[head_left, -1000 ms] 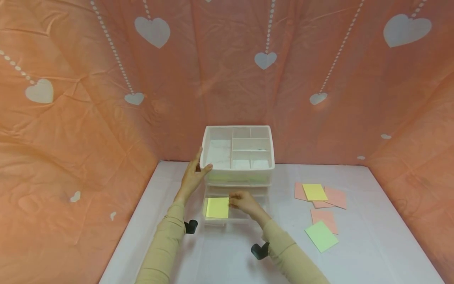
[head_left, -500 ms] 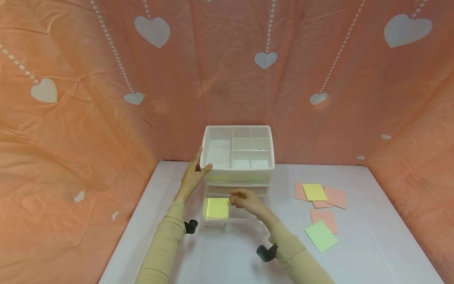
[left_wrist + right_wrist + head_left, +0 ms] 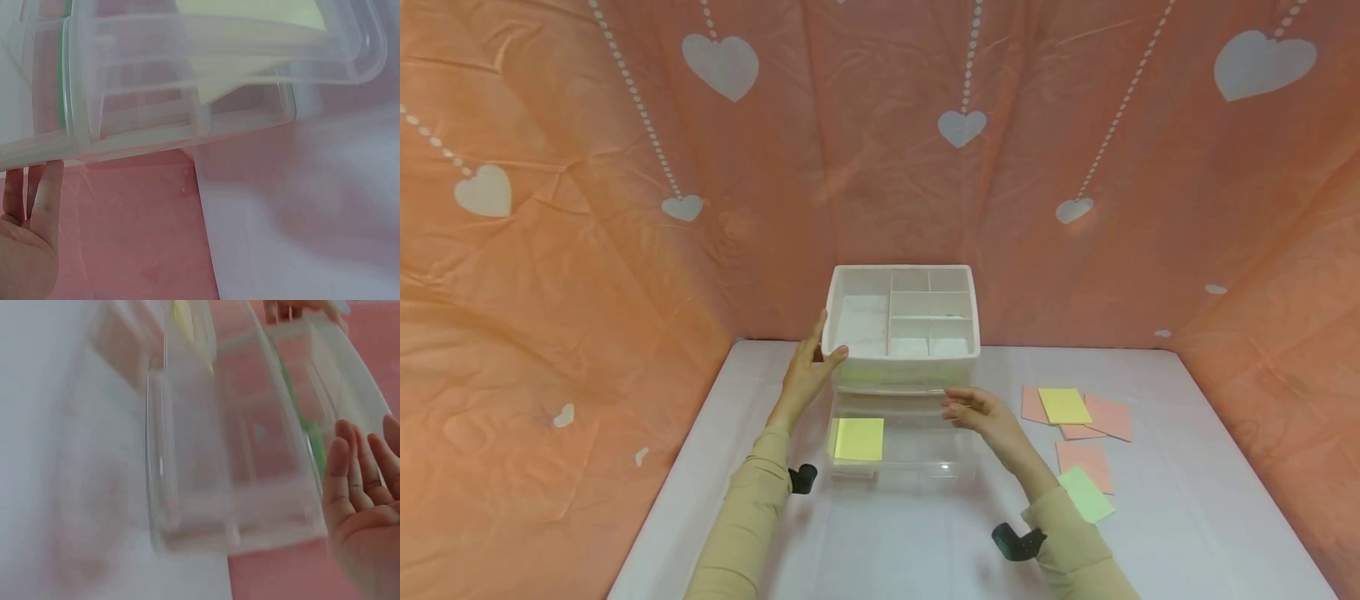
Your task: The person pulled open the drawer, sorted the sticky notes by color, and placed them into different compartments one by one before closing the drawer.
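Observation:
A white plastic drawer organizer [image 3: 859, 327] with a divided top tray stands at the back of the table. My left hand [image 3: 805, 385] rests against its left side, thumb over the front corner; straight fingers [image 3: 47, 197] touch the wall in the left wrist view. Below, a clear drawer [image 3: 917, 450] is pulled out, with a yellow sticky note pad [image 3: 861, 439] lying in its left part. My right hand [image 3: 992, 421] hovers above the drawer's right end, fingers loosely bent and holding nothing. Something green [image 3: 315, 447] shows through the upper drawer.
Right of the organizer lie several pink square pads [image 3: 1108, 417], a yellow one [image 3: 1064, 406] on top of some, and a green one [image 3: 1086, 496] partly under my right sleeve. An orange cloth [image 3: 902, 167] with hearts hangs behind the table.
My right hand has come away from the yellow sticky note pad and moved right across the drawer. The pad stays in the drawer's left part. My left hand has not moved.

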{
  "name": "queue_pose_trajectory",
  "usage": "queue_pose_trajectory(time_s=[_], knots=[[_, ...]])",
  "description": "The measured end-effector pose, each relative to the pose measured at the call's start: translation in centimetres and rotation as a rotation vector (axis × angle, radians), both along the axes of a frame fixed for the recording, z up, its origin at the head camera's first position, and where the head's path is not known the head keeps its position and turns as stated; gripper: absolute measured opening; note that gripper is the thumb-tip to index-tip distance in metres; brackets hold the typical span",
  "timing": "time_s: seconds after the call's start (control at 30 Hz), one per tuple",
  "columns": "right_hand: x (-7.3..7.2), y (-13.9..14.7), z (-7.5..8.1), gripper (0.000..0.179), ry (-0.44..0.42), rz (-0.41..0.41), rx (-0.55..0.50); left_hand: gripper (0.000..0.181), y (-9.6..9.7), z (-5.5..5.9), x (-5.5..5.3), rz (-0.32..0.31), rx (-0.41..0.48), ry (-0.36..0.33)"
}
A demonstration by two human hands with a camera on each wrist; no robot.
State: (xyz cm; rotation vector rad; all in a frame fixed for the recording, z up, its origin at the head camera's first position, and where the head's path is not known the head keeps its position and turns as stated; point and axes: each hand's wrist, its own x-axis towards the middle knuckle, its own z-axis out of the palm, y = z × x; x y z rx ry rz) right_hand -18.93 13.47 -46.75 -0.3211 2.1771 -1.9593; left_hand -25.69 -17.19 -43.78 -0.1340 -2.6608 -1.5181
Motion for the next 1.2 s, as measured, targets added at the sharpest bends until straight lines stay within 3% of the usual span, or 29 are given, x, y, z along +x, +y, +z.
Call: queue_pose_trajectory(time_s=[0.17, 0.33, 0.43, 0.63, 0.7, 0.87, 1.2], knots=[[0.1, 3.0, -0.7, 0.042, -0.003, -0.125, -0.059, 0.075, -0.1, -0.1, 0.0, 0.000, -0.007, -0.001], [0.0, 6.2, -1.2, 0.018, -0.029, -0.242, -0.175, 0.074, -0.2, -0.2, 0.1, 0.000, -0.011, -0.002], [-0.2, 8.2, -1.5, 0.014, -0.041, -0.314, -0.215, 0.072, -0.3, -0.2, 0.1, 0.001, -0.010, 0.006], [-0.7, 11.4, -2.5, 0.014, -0.095, -0.493, -0.120, 0.075, -0.4, -0.2, 0.0, 0.001, -0.018, 0.012], [-1.0, 12.1, -3.0, 0.023, -0.123, -0.533, -0.074, 0.075, -0.4, -0.3, -0.1, 0.004, -0.022, 0.014], [-1.2, 13.3, -4.6, 0.053, -0.180, -0.572, 0.074, 0.075, -0.5, -0.4, -0.1, 0.000, -0.015, 0.021], [-0.7, 13.9, -7.3, 0.070, -0.279, -0.617, 0.226, 0.074, -0.2, -0.5, -0.1, -0.011, -0.017, 0.026]])
